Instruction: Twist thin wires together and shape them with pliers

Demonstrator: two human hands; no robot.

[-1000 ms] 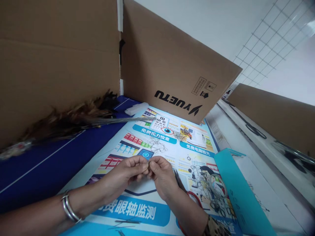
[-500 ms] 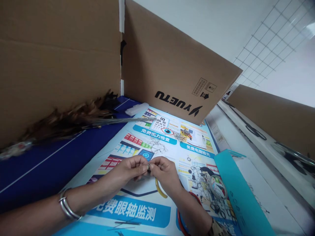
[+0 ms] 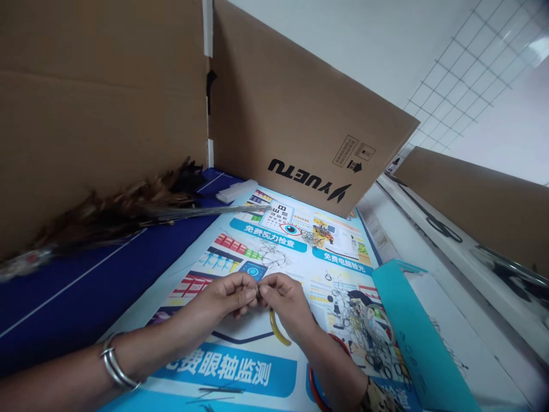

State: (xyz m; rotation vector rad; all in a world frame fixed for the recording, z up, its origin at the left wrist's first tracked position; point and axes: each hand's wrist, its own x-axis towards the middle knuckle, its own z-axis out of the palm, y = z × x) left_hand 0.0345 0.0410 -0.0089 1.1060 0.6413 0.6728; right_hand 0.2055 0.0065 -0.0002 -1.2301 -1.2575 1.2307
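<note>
Both hands meet mid-frame over the printed poster point(image 3: 240, 369). Left hand point(image 3: 223, 298) and right hand point(image 3: 286, 303) are fingertip to fingertip, pinching a tiny part point(image 3: 258, 291) that is too small to identify. A yellow curved handle point(image 3: 277, 333) sticks out under the right hand at 6 o'clock, with a red loop point(image 3: 314, 384) further down by the wrist. Silver bangles point(image 3: 112, 366) sit on the left wrist. There is a loose wire tangle point(image 3: 274, 256) at 12 o'clock from the hands and a pile of metal rings point(image 3: 364, 329) at 4 o'clock, just beside the teal board point(image 3: 414, 337). The feather duster point(image 3: 120, 209) lies at 10 o'clock and the YUETU cardboard panel point(image 3: 300, 126) stands at 1 o'clock.
</note>
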